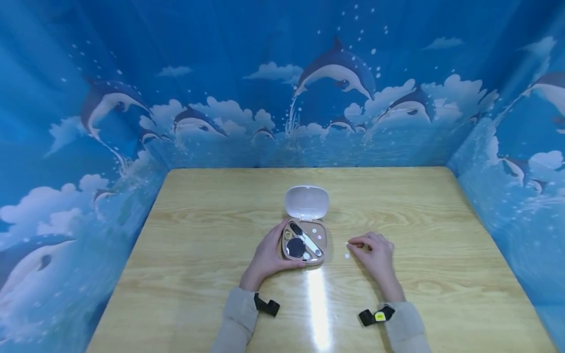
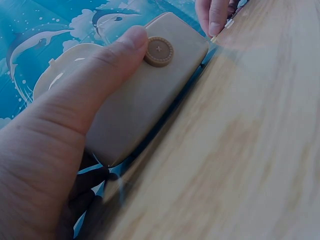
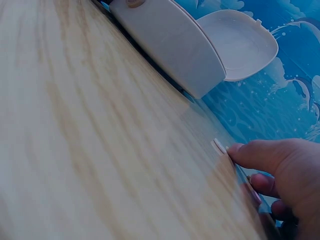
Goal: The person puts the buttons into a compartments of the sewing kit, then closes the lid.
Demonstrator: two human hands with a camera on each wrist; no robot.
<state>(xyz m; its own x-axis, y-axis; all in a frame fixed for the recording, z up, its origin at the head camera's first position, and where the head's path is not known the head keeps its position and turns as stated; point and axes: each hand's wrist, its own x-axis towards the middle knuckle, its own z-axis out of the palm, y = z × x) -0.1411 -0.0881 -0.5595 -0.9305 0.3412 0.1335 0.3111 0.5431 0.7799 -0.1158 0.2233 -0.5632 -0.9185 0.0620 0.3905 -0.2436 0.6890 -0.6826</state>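
In the head view, the left hand (image 1: 268,254) holds a beige, rounded plastic case (image 1: 314,263) on the wood-grained surface (image 1: 212,235), its thumb along the near side, its fingers along the left. Right of those fingers, inside the case, lie a flat black disc (image 1: 295,247) and a slim white-and-black tool (image 1: 310,242); beyond stands a raised white lid (image 1: 306,202). The right hand's (image 1: 375,256) fingers are narrow, a small white disc (image 1: 346,256) near their tips; whether they pinch anything cannot be told.

In the left-wrist view, the thumb touches a round brown button (image 2: 161,52) on the case.

In the right-wrist view, a thin white piece (image 3: 218,146) lies just beside the thumb tip.
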